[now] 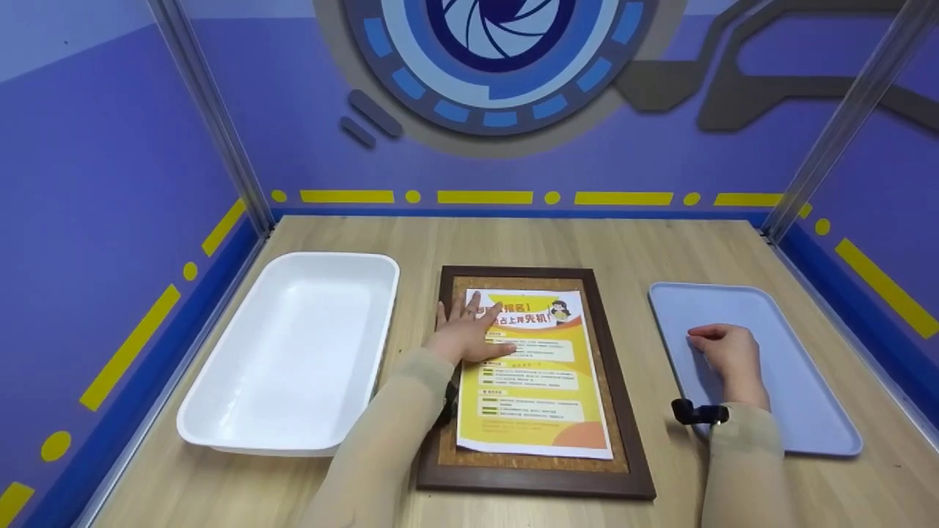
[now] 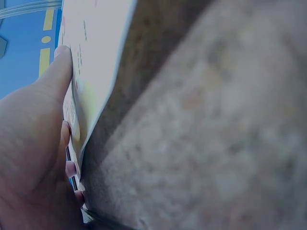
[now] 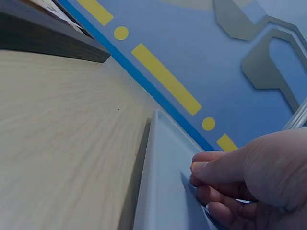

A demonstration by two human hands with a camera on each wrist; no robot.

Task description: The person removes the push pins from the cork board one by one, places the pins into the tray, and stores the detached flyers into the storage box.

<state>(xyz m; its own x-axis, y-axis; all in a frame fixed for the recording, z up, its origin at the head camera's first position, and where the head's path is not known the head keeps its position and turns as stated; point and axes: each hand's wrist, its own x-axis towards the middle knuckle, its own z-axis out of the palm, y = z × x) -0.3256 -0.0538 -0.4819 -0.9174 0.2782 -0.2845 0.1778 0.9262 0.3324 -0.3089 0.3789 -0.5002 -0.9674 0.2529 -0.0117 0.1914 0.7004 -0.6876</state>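
Note:
A yellow and white printed poster (image 1: 539,381) lies on a cork board (image 1: 506,460) with a dark brown frame (image 1: 535,482). My left hand (image 1: 469,334) rests on the poster's upper left with its fingers spread. In the left wrist view, the paper's edge stands slightly off the cork beside the hand. My right hand (image 1: 733,359) is over the left part of a light blue tray (image 1: 792,396), with thumb and forefinger tips together and the other fingers curled. Nothing shows between the fingertips (image 3: 199,167); anything tiny there would be hidden.
A deep white tray (image 1: 293,345) stands on the wooden table (image 1: 411,271) left of the board. Purple and blue panels (image 1: 293,132) enclose the table at the back and both sides. A small black camera (image 1: 697,413) sits on the right wrist.

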